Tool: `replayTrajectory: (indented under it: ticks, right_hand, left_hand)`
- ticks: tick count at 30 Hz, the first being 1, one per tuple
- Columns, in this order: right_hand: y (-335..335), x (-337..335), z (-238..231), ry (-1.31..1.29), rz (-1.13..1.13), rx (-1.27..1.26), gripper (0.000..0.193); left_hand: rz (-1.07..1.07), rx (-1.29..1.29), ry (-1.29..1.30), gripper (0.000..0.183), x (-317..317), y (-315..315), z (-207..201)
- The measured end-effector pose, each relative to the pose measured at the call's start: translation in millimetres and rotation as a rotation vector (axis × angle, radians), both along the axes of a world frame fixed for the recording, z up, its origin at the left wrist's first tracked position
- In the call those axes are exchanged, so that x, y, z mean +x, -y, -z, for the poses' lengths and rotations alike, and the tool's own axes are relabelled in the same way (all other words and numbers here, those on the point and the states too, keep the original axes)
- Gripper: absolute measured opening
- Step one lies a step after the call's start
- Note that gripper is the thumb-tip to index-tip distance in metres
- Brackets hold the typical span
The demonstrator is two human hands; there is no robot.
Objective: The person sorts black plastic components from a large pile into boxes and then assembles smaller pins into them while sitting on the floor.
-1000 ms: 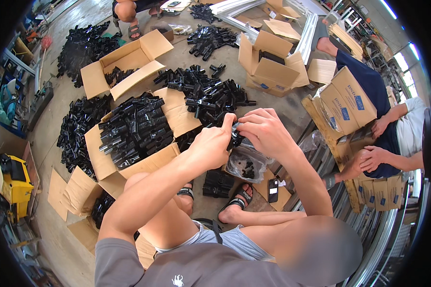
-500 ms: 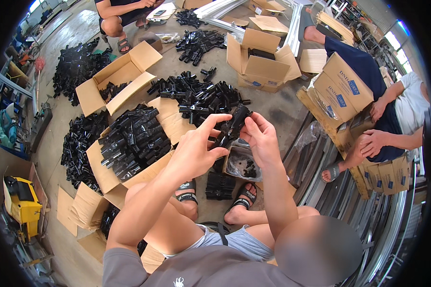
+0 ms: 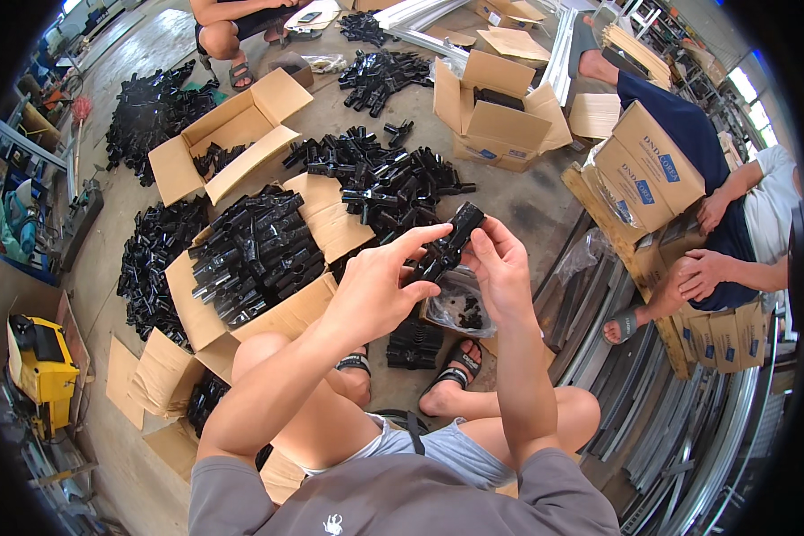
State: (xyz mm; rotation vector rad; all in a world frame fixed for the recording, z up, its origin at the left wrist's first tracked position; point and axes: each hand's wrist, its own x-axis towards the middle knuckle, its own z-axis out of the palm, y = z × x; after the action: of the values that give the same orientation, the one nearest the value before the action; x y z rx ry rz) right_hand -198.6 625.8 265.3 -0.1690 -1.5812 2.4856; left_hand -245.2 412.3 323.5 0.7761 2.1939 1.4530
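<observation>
Black plastic connector (image 3: 444, 249) is pinched between both hands, left hand (image 3: 380, 288) and right hand (image 3: 502, 265), above the knees, while one box (image 3: 255, 259) looks nearly full and loose piles (image 3: 380, 174) on the floor remain unsorted.

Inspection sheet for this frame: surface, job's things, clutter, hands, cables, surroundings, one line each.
Surface: bare concrete floor; the person sits low over it.
Job's things: black plastic connector held up between both hands; clear bag of small black parts below it.
Clutter: open carton of black connectors, loose heap of connectors, more open cartons, flattened cardboard.
Hands: left hand and right hand both grip the connector.
Cables: nothing seen.
Surroundings: metal rails at right, yellow machine at left, a seated co-worker handling a carton.
</observation>
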Motion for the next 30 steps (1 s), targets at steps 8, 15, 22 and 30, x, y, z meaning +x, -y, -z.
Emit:
replayTrajectory:
  ticks: [8,15,22,30]
  right_hand:
    - [16,-6,-18,0.072,0.127,0.164,0.034]
    - [-31,-18,44,0.250,0.321,0.265,0.031]
    - [-73,31,268,1.024,-0.130,1.353,0.023]
    - [-72,43,327,1.037,0.071,1.335,0.022]
  left_hand:
    - [-0.051,0.313,0.430,0.078,6,-4,20]
    - [-0.081,0.502,0.816,0.083,1,1,7]
    - [-0.189,0.578,0.698,0.081,-8,11,-13]
    - [-0.208,0.569,0.750,0.084,-12,10,-10]
